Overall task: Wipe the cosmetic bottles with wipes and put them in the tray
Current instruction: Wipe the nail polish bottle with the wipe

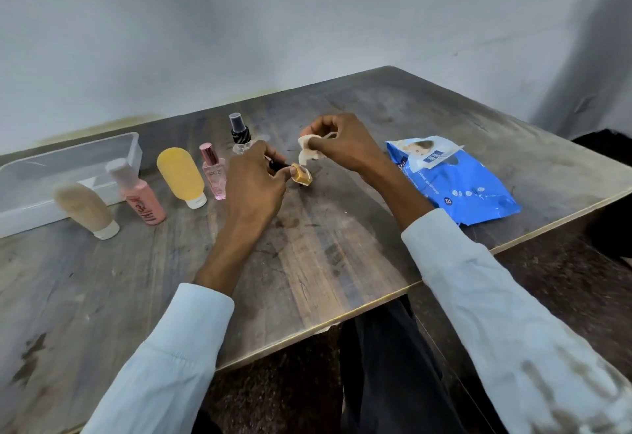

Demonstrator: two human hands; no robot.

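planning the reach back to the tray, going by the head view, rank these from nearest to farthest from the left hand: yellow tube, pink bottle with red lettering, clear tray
1. Yellow tube, just left of the left hand.
2. Pink bottle with red lettering, further left.
3. Clear tray, far left at the table edge.

The clear plastic tray (41,173) runs off the left edge. The beige squeeze tube (85,206) is a blur, and the left hand (254,184) covers most of the small amber bottle's black cap (278,165).
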